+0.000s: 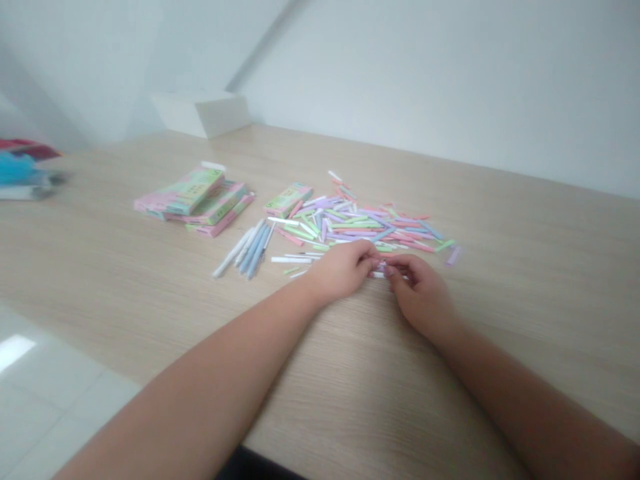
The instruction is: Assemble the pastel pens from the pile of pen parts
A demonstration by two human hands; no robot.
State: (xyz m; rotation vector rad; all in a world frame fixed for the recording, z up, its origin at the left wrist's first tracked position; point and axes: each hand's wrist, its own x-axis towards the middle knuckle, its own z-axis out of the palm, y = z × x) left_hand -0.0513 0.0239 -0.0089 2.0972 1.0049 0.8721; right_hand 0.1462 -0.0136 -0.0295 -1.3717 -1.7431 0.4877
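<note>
My left hand (345,270) is closed, its thumb and fingertips pinched at the near edge of a loose pile. Facing it, my right hand (419,288) is pinched too, with fingertips almost touching the left ones. Between them shows a small white and purple pen part (381,268), blurred and mostly covered by fingers. Just beyond my hands spreads the pile of pen parts (355,223) in purple, green, pink, blue and white. Left of my hands, several white and blue pens (253,248) lie side by side, slanted.
Pink and green boxes (200,197) are stacked at the left, and a single similar box (289,199) touches the pile. A white box (205,113) stands by the wall. Blue and red items (23,170) sit at the far left. The table's edge (135,381) runs along the lower left.
</note>
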